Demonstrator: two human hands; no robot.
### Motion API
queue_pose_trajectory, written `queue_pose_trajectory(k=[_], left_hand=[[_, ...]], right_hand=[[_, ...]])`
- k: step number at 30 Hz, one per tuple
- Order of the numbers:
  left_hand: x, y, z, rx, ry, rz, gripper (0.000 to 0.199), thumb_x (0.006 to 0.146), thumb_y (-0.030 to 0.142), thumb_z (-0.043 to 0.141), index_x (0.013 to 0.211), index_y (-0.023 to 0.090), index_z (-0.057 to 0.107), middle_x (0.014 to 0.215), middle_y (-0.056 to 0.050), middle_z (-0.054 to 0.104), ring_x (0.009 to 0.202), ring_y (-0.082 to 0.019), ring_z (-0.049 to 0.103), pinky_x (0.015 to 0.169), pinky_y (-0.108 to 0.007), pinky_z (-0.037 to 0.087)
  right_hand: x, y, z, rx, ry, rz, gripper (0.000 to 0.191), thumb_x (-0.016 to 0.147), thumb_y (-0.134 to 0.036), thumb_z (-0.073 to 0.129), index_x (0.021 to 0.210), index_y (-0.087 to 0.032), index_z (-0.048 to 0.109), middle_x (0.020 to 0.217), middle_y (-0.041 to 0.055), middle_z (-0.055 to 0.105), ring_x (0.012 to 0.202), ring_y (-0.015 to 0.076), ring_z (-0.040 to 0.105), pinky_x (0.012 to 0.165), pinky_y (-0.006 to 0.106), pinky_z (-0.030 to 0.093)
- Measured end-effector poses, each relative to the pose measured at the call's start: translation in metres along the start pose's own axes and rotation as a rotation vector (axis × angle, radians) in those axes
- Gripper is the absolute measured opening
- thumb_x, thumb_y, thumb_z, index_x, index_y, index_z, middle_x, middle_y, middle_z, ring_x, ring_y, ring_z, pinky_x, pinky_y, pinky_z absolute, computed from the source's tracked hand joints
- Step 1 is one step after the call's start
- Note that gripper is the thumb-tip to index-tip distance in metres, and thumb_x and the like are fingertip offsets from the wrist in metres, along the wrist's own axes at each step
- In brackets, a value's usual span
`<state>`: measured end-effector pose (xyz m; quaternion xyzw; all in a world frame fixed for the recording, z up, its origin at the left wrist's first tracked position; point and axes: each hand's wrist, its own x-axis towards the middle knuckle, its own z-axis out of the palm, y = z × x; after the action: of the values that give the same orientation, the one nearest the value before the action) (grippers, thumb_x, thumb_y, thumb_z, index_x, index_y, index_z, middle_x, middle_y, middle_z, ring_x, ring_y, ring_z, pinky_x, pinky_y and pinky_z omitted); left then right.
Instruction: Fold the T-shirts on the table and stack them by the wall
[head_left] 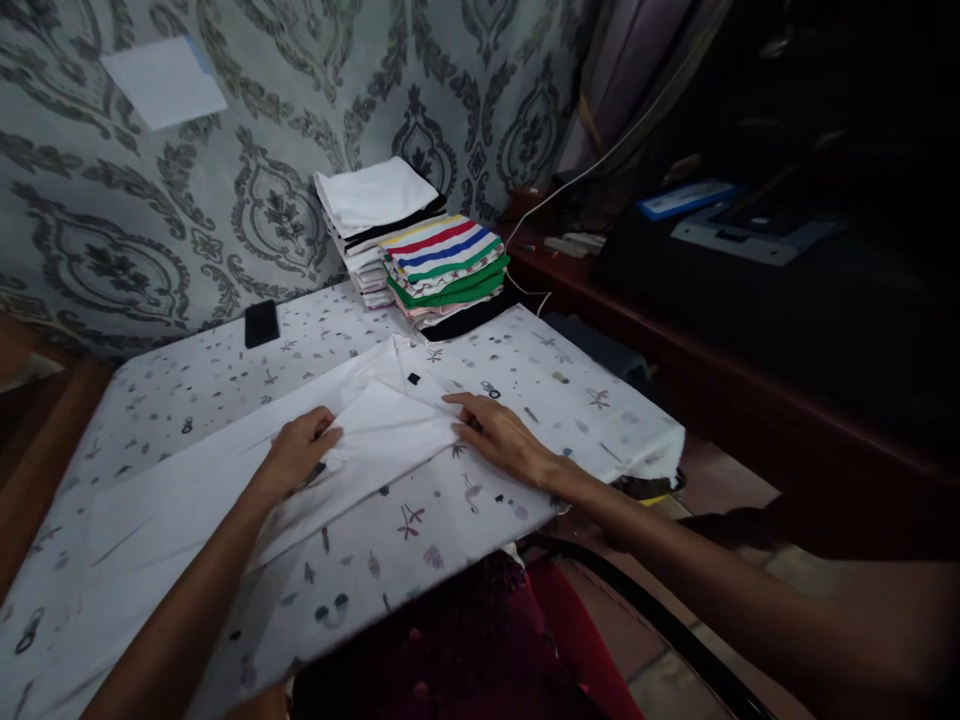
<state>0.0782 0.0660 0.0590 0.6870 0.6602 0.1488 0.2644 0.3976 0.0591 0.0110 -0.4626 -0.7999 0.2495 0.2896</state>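
A white garment [382,415] lies stretched across the patterned tabletop, one part folded over so that it makes a pointed flap. Near its far end shows a small black mark [414,379], perhaps a label. At the near left of the flap, my left hand [300,450] is closed, thumb and forefinger pinching the fabric. My right hand [501,437] holds the right edge of the flap between thumb and fingers, its fingertips pointing left. Much of the garment's left part blends into the pale table cover, so its outline there is hard to make out.
Two neat stacks stand at the back: folded white and black cloths [379,195], and coloured ones topped by a striped cloth [442,250]. A black phone [262,323] lies near the wall. A white cable [592,170] hangs behind the stacks. Dark furniture [720,370] borders the right.
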Motion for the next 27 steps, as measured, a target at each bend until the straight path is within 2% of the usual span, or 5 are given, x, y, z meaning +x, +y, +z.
queue_pose_trajectory(k=[4, 9, 19, 24, 27], left_hand=[[-0.005, -0.002, 0.004, 0.087, 0.033, 0.066, 0.025, 0.083, 0.047, 0.046, 0.076, 0.023, 0.049, 0.061, 0.005, 0.046, 0.061, -0.016, 0.046, 0.06, -0.028, 0.034], [-0.016, 0.005, 0.008, 0.233, 0.092, 0.063, 0.021, 0.089, 0.042, 0.041, 0.08, 0.024, 0.047, 0.063, 0.004, 0.052, 0.064, -0.018, 0.052, 0.06, -0.029, 0.034], [-0.011, 0.001, 0.001, 0.271, 0.041, 0.033, 0.018, 0.093, 0.04, 0.04, 0.092, 0.025, 0.051, 0.07, 0.002, 0.06, 0.067, -0.019, 0.057, 0.062, -0.03, 0.035], [-0.013, 0.004, 0.001, 0.402, 0.048, -0.004, 0.023, 0.097, 0.042, 0.037, 0.097, 0.025, 0.052, 0.077, -0.001, 0.064, 0.072, -0.022, 0.06, 0.062, -0.031, 0.037], [-0.018, 0.01, 0.001, 0.518, 0.165, 0.035, 0.026, 0.097, 0.039, 0.035, 0.106, 0.023, 0.054, 0.097, -0.008, 0.067, 0.092, -0.027, 0.062, 0.066, -0.034, 0.041]], right_hand=[[0.008, -0.003, -0.002, -0.079, -0.017, -0.013, 0.04, 0.096, -0.024, 0.046, 0.136, -0.022, 0.051, 0.09, 0.0052, 0.064, 0.08, 0.0209, 0.058, 0.08, 0.038, 0.049], [0.017, -0.009, -0.001, -0.214, -0.049, 0.006, 0.04, 0.093, -0.021, 0.051, 0.133, -0.023, 0.054, 0.08, 0.0027, 0.061, 0.079, 0.0211, 0.057, 0.082, 0.037, 0.046], [0.01, 0.0, 0.009, -0.281, 0.061, -0.038, 0.032, 0.092, -0.024, 0.055, 0.123, -0.019, 0.062, 0.079, 0.0044, 0.062, 0.078, 0.0211, 0.056, 0.08, 0.036, 0.044], [0.01, 0.002, 0.006, -0.134, 0.078, 0.029, 0.032, 0.089, -0.027, 0.059, 0.12, -0.022, 0.063, 0.078, 0.0022, 0.063, 0.075, 0.0193, 0.057, 0.076, 0.034, 0.045], [0.011, 0.007, -0.004, 0.133, 0.157, 0.148, 0.032, 0.091, -0.032, 0.055, 0.119, -0.021, 0.062, 0.073, -0.0008, 0.06, 0.066, 0.016, 0.055, 0.068, 0.03, 0.045]])
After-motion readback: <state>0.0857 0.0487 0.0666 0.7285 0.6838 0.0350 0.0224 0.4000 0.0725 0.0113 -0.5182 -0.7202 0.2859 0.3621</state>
